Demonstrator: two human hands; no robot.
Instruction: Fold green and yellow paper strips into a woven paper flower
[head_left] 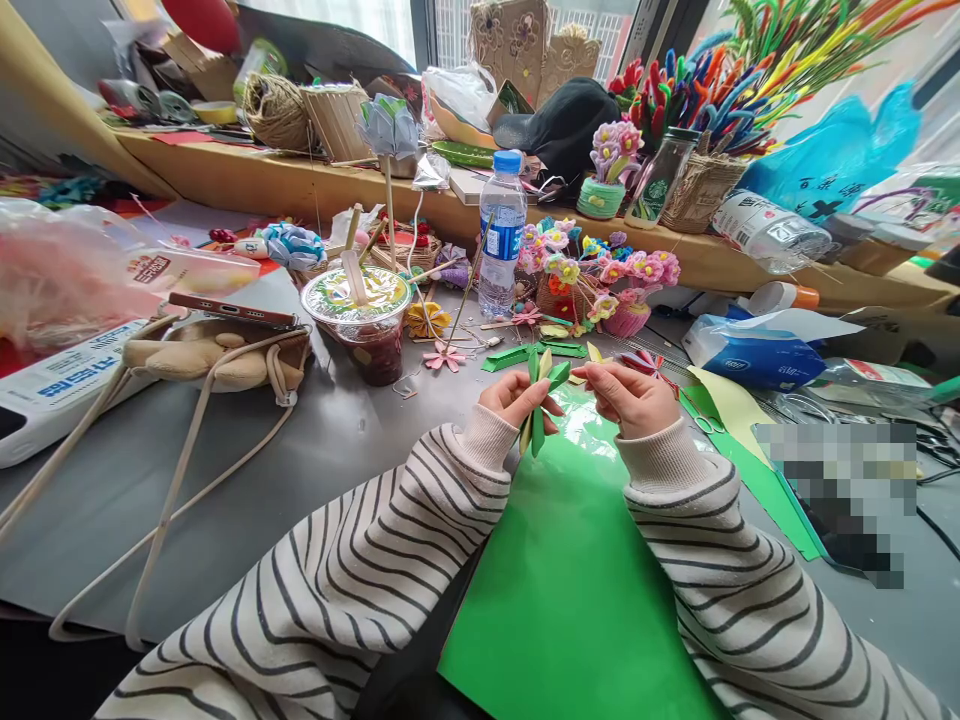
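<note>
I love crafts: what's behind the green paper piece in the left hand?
Green strips lie on the grey table beyond. The left hand and paper piece hide whatever's directly behind.

Daylight through framed windows (450, 40) — tan ledge (337, 185) above a grey tabletop (345, 430).

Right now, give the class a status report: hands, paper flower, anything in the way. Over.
Left hand: grip on green-and-yellow paper flower. Right hand: pinched shut, apparently on yellow piece. Green strips just beyond, not between the hands.
</note>
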